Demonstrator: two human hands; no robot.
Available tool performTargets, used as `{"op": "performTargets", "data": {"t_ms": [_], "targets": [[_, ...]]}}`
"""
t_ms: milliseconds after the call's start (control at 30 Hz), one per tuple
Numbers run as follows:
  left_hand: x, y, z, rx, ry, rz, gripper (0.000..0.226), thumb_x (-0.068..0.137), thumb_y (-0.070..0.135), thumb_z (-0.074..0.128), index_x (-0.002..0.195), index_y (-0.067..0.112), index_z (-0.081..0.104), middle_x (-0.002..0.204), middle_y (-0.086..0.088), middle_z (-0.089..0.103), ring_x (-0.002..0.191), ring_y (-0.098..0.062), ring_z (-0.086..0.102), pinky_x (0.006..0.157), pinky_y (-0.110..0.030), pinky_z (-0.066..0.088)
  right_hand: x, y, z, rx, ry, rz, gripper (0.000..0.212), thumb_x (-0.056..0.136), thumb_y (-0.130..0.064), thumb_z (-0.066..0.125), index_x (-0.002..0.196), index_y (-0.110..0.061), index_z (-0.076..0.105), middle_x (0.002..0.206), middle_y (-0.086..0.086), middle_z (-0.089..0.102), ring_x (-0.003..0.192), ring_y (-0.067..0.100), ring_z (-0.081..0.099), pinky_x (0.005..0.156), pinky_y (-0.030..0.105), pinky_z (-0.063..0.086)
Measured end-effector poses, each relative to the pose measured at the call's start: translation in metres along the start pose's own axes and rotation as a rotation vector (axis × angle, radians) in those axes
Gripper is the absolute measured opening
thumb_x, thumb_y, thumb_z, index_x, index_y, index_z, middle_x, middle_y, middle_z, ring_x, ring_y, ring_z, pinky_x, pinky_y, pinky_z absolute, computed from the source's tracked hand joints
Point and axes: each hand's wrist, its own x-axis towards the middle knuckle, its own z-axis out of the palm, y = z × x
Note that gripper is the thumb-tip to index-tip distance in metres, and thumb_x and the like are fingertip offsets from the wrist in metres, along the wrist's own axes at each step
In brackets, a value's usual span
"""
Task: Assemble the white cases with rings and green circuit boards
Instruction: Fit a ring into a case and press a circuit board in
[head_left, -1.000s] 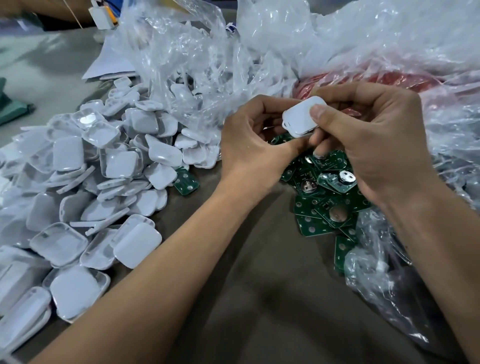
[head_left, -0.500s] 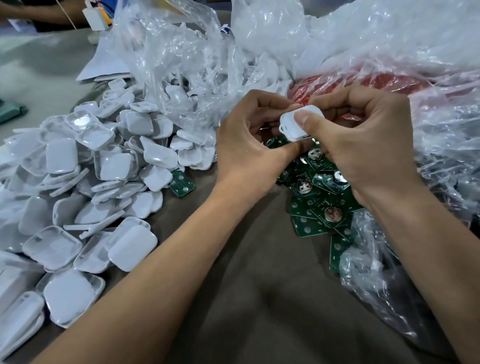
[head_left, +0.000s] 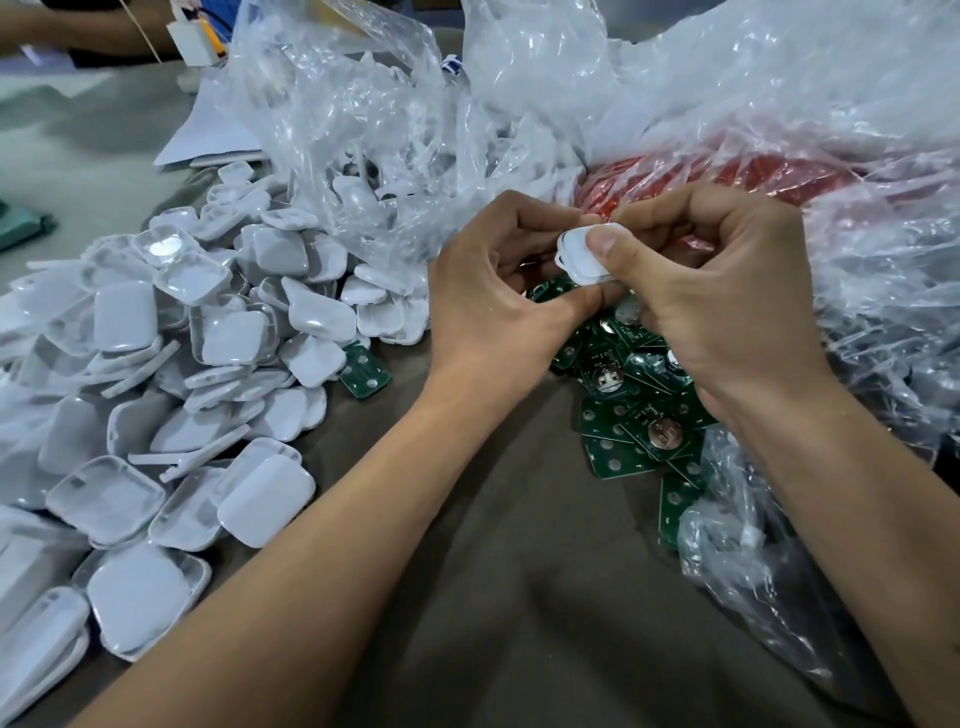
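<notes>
A small white case (head_left: 584, 257) is held up between both hands, just above the heap of green circuit boards (head_left: 631, 395). The right hand (head_left: 717, 306) pinches it, the thumb pressed flat on its upper face and the curled fingers behind it. The left hand (head_left: 498, 301) grips it from the other side, the thumb under its lower edge and the bent fingers curled over its top. The boards lie directly beneath the hands on the grey-brown table (head_left: 519, 597), several showing round silver battery holders. One lone green board (head_left: 363, 371) lies left of that heap, touching the edge of a big pile of white cases (head_left: 171, 374). Behind the held case, crumpled clear plastic bags (head_left: 395, 130) spread across the table, one covering something red (head_left: 727, 174).
</notes>
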Motion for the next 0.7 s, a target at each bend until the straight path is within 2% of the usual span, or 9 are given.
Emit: {"op": "performTargets", "data": {"t_ms": [133, 233, 400, 500, 600, 700], "targets": [[0.0, -0.002, -0.0002, 0.015, -0.005, 0.002, 0.041, 0.065, 0.012, 0.096, 0.095, 0.01, 0.068, 0.097, 0.001, 0.079, 0.095, -0.013, 0.076, 0.085, -0.044, 0.062, 0.0008, 0.0007, -0.0018, 0.024, -0.032, 0.065, 0.017, 0.084, -0.024, 0.087, 0.091, -0.014, 0.075, 0.07, -0.002, 0.071, 0.05, 0.006, 0.057, 0.045, 0.017, 0.042], [-0.0004, -0.0006, -0.0009, 0.022, -0.008, 0.002, 0.042, 0.064, 0.013, 0.096, 0.095, 0.013, 0.068, 0.096, 0.002, 0.079, 0.094, -0.012, 0.076, 0.084, -0.042, 0.062, 0.0045, 0.0015, -0.0066, 0.1, -0.101, 0.145, 0.019, 0.087, -0.021, 0.085, 0.094, -0.007, 0.074, 0.072, 0.011, 0.072, 0.048, 0.015, 0.055, 0.042, 0.023, 0.044], [0.0002, 0.0015, -0.002, 0.055, -0.054, -0.019, 0.046, 0.065, 0.012, 0.096, 0.101, 0.013, 0.067, 0.094, 0.002, 0.079, 0.086, -0.018, 0.077, 0.075, -0.047, 0.063, 0.0061, 0.0051, -0.0089, 0.144, -0.122, 0.165, 0.018, 0.085, -0.019, 0.085, 0.093, -0.006, 0.075, 0.07, 0.012, 0.072, 0.047, 0.016, 0.054, 0.043, 0.022, 0.043], [0.0, 0.0024, 0.0001, 0.088, -0.067, -0.085, 0.051, 0.064, 0.01, 0.096, 0.107, 0.014, 0.067, 0.093, 0.003, 0.079, 0.08, -0.016, 0.077, 0.073, -0.044, 0.064, 0.0059, 0.0072, -0.0076, 0.123, -0.096, 0.144, 0.016, 0.085, -0.016, 0.086, 0.092, -0.008, 0.075, 0.074, 0.016, 0.073, 0.046, 0.017, 0.053, 0.043, 0.023, 0.042], [-0.0008, 0.0018, 0.0009, 0.116, -0.04, -0.156, 0.042, 0.065, 0.016, 0.097, 0.099, 0.016, 0.072, 0.081, 0.002, 0.077, 0.071, -0.014, 0.075, 0.067, -0.034, 0.063, 0.0047, 0.0077, -0.0054, 0.082, -0.074, 0.105, 0.018, 0.084, -0.016, 0.087, 0.093, -0.008, 0.074, 0.076, 0.013, 0.074, 0.045, 0.016, 0.054, 0.043, 0.024, 0.042], [-0.0023, 0.0014, 0.0015, 0.099, -0.072, -0.2, 0.033, 0.071, 0.014, 0.094, 0.095, 0.016, 0.073, 0.069, -0.004, 0.073, 0.061, -0.02, 0.074, 0.064, -0.041, 0.064, 0.0044, 0.0072, -0.0051, 0.05, -0.06, 0.083, 0.019, 0.084, -0.016, 0.087, 0.095, -0.008, 0.073, 0.077, 0.013, 0.073, 0.046, 0.016, 0.057, 0.043, 0.024, 0.042]]}}
